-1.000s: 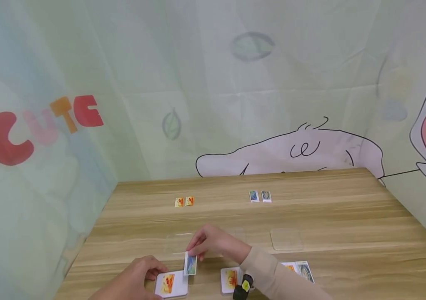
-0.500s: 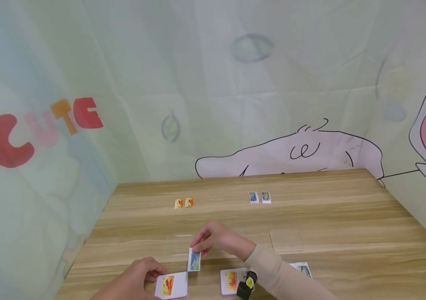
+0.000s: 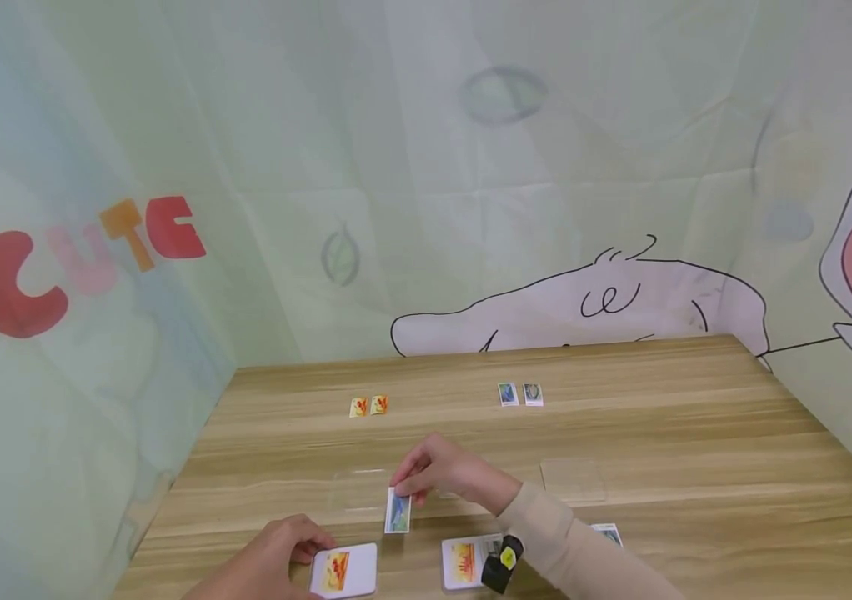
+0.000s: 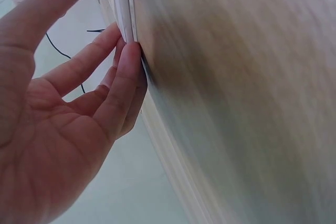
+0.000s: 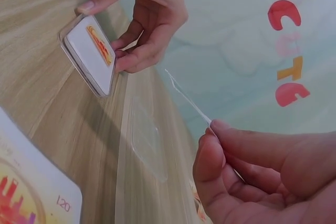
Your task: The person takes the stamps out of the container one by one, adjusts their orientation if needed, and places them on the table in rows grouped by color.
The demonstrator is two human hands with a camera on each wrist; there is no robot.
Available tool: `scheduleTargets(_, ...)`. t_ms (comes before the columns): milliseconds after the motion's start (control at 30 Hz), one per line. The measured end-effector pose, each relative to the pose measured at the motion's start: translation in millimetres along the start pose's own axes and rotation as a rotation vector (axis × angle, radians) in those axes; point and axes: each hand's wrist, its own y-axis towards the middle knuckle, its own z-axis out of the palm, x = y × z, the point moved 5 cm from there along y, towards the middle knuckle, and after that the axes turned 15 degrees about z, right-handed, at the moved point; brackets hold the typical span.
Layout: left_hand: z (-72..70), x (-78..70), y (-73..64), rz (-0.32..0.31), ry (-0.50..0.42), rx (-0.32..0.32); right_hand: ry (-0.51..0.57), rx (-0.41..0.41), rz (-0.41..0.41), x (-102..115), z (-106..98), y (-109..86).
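My right hand (image 3: 441, 473) pinches a small blue-green stamp (image 3: 398, 515) by its upper edge, between thumb and fingers. In the right wrist view that stamp (image 5: 190, 101) appears nearly edge-on. It is apart from the clear flat case (image 3: 363, 571) to its lower left, which has a white stack inside and an orange stamp (image 3: 335, 572) on top. My left hand (image 3: 268, 557) grips this case by opposite edges, thumb on the near side and fingers on the far side. A second case (image 3: 454, 581), topped with an orange skyline stamp (image 3: 463, 560), lies below my right wrist.
Two orange stamps (image 3: 369, 406) lie at the back left and two blue-grey stamps (image 3: 520, 394) at the back middle. Transparent lids (image 3: 574, 482) rest on the wooden table (image 3: 696, 433). Another stamp (image 3: 608, 531) shows partly behind my right sleeve. A printed curtain (image 3: 426, 167) hangs behind.
My right hand has drawn the blue-green stamp up and to the right, from over the left case's corner to apart from it. My left hand stays on the case.
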Motion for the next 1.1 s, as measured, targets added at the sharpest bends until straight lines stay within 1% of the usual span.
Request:
scheduleTargets(200,0.7,-1.0,0.0,0.012,0.001,-0.003,0.012,-0.006,0.008,-3.0,-3.1,-0.3)
scheduleTargets(267,0.7,-0.1,-0.1,-0.002,-0.004,-0.002,0.021,-0.003,0.009,-3.3,-4.1,-0.7)
scheduleTargets(533,0.3,-0.3,-0.5,-0.019,-0.001,0.003,0.024,-0.016,0.022,-7.4,-8.1,0.0)
scheduleTargets(767,1.1,0.4,-1.0,-0.03,-0.003,0.0,0.041,-0.01,0.031,-7.4,-11.0,-0.4)
scheduleTargets(1100,2.0,1.9,0.4,-0.015,0.015,-0.002,0.039,-0.009,0.027,-6.3,-14.9,-1.8)
